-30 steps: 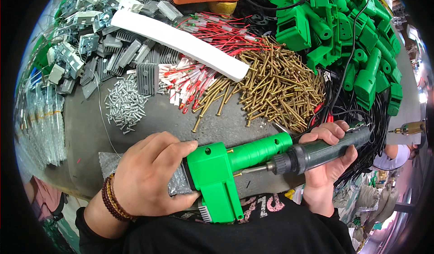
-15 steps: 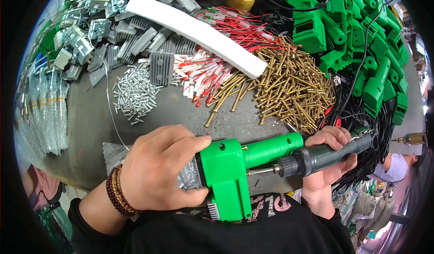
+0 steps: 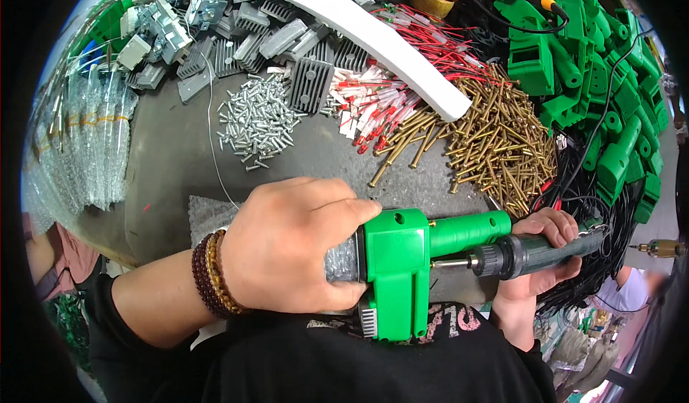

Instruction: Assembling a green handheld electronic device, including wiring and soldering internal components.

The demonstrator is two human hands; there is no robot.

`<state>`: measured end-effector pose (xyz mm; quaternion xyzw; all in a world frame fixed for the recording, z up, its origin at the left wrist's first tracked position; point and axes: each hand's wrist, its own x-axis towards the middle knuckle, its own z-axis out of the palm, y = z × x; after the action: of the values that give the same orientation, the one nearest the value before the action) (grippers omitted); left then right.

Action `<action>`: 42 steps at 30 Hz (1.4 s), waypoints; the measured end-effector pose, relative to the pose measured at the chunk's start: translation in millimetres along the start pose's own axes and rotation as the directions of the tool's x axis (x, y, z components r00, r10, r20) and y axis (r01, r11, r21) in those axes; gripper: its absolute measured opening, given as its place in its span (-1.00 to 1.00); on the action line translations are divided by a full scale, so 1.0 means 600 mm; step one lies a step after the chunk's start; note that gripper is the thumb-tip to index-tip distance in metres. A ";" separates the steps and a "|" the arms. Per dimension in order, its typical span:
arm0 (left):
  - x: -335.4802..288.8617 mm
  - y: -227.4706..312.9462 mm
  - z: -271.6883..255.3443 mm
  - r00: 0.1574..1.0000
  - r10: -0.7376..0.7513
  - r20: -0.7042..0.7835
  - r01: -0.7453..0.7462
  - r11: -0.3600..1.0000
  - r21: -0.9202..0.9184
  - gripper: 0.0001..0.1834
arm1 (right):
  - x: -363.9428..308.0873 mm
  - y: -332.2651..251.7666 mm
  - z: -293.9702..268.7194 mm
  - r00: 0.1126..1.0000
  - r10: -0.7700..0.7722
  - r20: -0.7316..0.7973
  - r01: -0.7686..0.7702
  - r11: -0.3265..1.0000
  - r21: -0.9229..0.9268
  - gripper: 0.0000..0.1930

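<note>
My left hand (image 3: 287, 249) is wrapped round the left end of a green plastic tool housing (image 3: 398, 249), gripping a part covered in clear bubble wrap (image 3: 341, 263). The housing's round green handle (image 3: 470, 233) points to the right. My right hand (image 3: 518, 288) is closed round a dark electric screwdriver (image 3: 552, 251), held almost level. Its long bit (image 3: 453, 264) points left and reaches the right side of the housing, below the handle. A small brass screw end (image 3: 432, 224) shows where handle and body meet. Whether the bit sits in a screw cannot be seen.
Beyond my hands lie piles of silver screws (image 3: 258, 119), long brass screws (image 3: 495, 141), red-and-white wired parts (image 3: 373, 105) and grey finned blocks (image 3: 311, 86). A white curved strip (image 3: 373, 44) lies across them. Green housings (image 3: 617, 109) fill the right; bubble-wrapped bundles (image 3: 97, 141) lie left.
The whole view has shifted, so bench, hands and housing all appear farther right and slightly higher. Both grips and the bit's place against the housing look the same.
</note>
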<state>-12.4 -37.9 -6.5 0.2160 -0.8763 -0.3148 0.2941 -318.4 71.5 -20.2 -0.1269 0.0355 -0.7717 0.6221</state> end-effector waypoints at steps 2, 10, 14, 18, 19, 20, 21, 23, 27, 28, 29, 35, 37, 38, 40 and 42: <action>0.003 0.000 0.002 1.000 -0.002 0.010 0.002 1.000 -0.001 -0.28 | -0.001 -0.002 -0.007 1.000 -0.011 0.007 0.011 1.000 0.018 -0.58; 0.028 0.018 -0.005 0.983 -0.066 0.171 0.040 0.987 0.154 -0.39 | 0.000 -0.007 0.003 0.999 0.010 -0.037 -0.011 0.999 -0.039 -0.40; 0.030 0.011 -0.001 0.980 -0.064 0.189 0.039 0.991 0.131 -0.47 | -0.002 -0.008 0.001 0.999 0.015 -0.044 -0.015 1.000 -0.010 -0.46; 0.036 0.001 -0.001 0.987 -0.018 0.159 0.008 0.998 0.064 -0.48 | 0.003 -0.009 0.001 0.999 0.034 -0.006 -0.034 0.999 -0.006 -0.57; 0.038 -0.001 -0.002 0.986 -0.022 0.164 0.012 0.998 0.064 -0.48 | 0.004 -0.009 0.000 0.999 0.039 -0.008 -0.039 0.999 -0.007 -0.58; 0.040 -0.002 -0.002 0.986 -0.017 0.168 0.012 0.999 0.033 -0.48 | 0.005 -0.009 0.001 0.999 0.045 -0.021 -0.045 0.999 0.001 -0.58; 0.041 -0.004 -0.002 0.985 -0.013 0.170 0.012 1.000 0.003 -0.48 | 0.007 -0.009 -0.001 0.999 0.044 -0.025 -0.044 0.999 0.006 -0.58; 0.043 -0.006 -0.002 0.985 -0.015 0.174 0.017 1.000 -0.010 -0.47 | 0.009 -0.010 -0.005 0.998 0.066 0.022 -0.066 0.998 0.014 -0.57; 0.040 -0.007 0.000 0.988 -0.006 0.152 0.010 1.000 -0.027 -0.47 | 0.009 -0.005 -0.005 0.998 0.061 0.027 -0.061 0.998 0.005 -0.56; 0.040 -0.007 0.000 0.989 -0.007 0.151 0.011 1.000 -0.027 -0.47 | 0.008 -0.004 -0.005 0.998 0.063 0.027 -0.063 0.998 0.005 -0.56; 0.040 -0.006 0.000 0.987 -0.006 0.159 0.010 1.000 -0.027 -0.46 | 0.006 -0.003 -0.004 0.998 0.056 0.012 -0.056 0.998 0.005 -0.56; 0.035 0.000 0.005 0.990 0.022 0.141 -0.026 0.999 0.029 -0.42 | -0.001 0.003 -0.002 0.999 0.031 -0.009 -0.031 0.999 0.023 -0.55; 0.032 0.004 0.008 0.993 0.035 0.110 -0.041 0.998 0.049 -0.42 | -0.005 0.006 0.002 0.999 0.021 -0.027 -0.020 0.999 0.031 -0.55; 0.030 0.006 0.009 0.995 0.037 0.097 -0.043 0.997 0.061 -0.42 | -0.008 0.006 0.003 0.999 0.013 -0.044 -0.011 0.999 0.032 -0.55; 0.027 0.009 0.010 0.996 0.038 0.085 -0.044 0.996 0.073 -0.41 | -0.013 0.009 0.004 0.998 0.005 -0.060 -0.003 0.999 0.033 -0.55; 0.025 0.010 0.011 0.997 0.038 0.070 -0.043 0.996 0.079 -0.40 | -0.019 0.012 0.002 0.997 -0.048 -0.064 0.056 0.992 0.116 -0.50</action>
<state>-29.1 -39.4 -1.1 0.1990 -0.9020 -0.2803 0.2612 -309.3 81.2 -22.4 -0.0675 0.0057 -0.7920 0.6068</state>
